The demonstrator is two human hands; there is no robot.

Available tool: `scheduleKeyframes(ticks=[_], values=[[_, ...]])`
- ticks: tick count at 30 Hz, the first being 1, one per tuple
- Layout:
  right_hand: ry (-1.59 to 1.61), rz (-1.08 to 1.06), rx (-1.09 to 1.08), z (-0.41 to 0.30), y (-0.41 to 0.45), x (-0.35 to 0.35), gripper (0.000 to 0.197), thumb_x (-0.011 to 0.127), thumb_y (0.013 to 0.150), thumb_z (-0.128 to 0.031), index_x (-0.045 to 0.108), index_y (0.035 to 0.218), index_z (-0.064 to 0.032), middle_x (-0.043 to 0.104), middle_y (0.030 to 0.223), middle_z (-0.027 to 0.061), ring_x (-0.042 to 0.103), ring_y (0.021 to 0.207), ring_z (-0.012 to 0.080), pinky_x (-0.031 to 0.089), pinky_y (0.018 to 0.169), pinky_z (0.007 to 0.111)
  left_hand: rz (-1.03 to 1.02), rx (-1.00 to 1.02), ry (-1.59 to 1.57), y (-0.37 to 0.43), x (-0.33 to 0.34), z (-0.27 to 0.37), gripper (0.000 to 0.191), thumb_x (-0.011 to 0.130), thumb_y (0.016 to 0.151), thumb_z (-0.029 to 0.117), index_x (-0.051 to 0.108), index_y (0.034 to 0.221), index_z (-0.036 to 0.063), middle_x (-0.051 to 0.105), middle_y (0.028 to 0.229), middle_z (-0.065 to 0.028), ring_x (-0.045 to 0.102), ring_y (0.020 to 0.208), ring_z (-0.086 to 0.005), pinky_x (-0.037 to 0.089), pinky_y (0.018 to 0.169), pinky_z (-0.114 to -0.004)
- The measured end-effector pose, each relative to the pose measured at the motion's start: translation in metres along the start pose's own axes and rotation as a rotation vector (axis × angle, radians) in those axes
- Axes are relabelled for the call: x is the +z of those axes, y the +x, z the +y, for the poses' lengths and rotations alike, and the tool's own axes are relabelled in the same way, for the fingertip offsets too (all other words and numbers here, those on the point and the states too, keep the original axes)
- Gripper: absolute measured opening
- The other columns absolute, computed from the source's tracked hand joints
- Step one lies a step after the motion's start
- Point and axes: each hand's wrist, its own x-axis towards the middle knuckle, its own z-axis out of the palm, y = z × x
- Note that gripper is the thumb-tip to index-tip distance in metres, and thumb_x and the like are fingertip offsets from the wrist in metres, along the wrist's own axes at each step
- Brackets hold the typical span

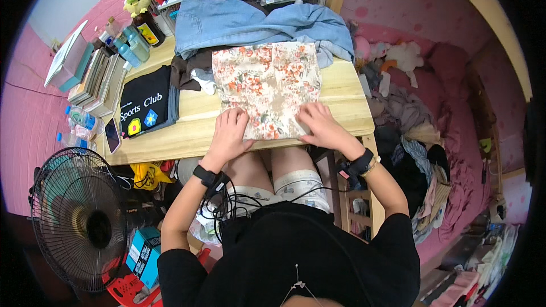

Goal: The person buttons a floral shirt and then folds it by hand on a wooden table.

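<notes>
A folded floral cloth garment point(273, 89), white with red and orange flowers, lies flat on the wooden table point(341, 98) before me. My left hand point(230, 134) rests at its near left corner, fingers bent on the cloth and thumb by the table's front edge. At the near right corner, my right hand point(322, 125) touches the fabric with curled fingertips, its thumb near the hem. Whether either hand pinches the cloth is unclear. Behind it is a heap of light blue denim point(239, 21), with a dark brown cloth point(185, 70) beside it at the left.
A folded black printed shirt point(147, 94) tops other folded cloth at the left, near a smartphone point(112, 135), books point(100, 81) and bottles point(138, 47). A black fan point(81, 221) stands at lower left. Clothes point(409, 111) cover part of the bed at the right.
</notes>
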Motion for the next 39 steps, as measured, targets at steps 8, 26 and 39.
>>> scheduleKeyframes(ticks=[8, 26, 39], values=[[-0.07, 0.118, -0.021, 0.016, 0.033, 0.032, 0.038, 0.061, 0.069, -0.01, 0.048, 0.104, -0.0065, 0.051, 0.095, 0.0112, 0.05, 0.089, 0.0309, 0.043, 0.074, 0.039, 0.042, 0.033, 0.128, 0.018, 0.033, -0.008, 0.03, 0.056, 0.063, 0.0, 0.051, 0.092, 0.0073, 0.047, 0.09, -0.0113, 0.048, 0.085, -0.0278, 0.041, 0.071, -0.035], [-0.12, 0.18, 0.042, -0.028, 0.026, 0.04, 0.064, 0.06, 0.078, -0.038, 0.035, 0.132, -0.0141, 0.027, 0.139, 0.0131, 0.025, 0.129, 0.0297, 0.019, 0.104, 0.048, 0.071, -0.103, -0.02, 0.007, 0.041, 0.012, 0.064, 0.062, 0.074, 0.037, 0.04, 0.126, 0.0065, 0.038, 0.13, -0.017, 0.033, 0.123, -0.0341, 0.024, 0.101, -0.049], [-0.195, -0.024, 0.376, 0.005, -0.021, 0.034, 0.056, 0.047, 0.085, -0.043, 0.035, 0.133, -0.0182, 0.03, 0.14, 0.0072, 0.026, 0.13, 0.0261, 0.018, 0.104, 0.05, -0.22, -0.394, -0.087, -0.028, 0.011, 0.003, 0.074, 0.055, 0.08, 0.046, 0.027, 0.137, 0.0095, 0.026, 0.141, -0.0169, 0.02, 0.132, -0.0354, 0.012, 0.104, -0.054]])
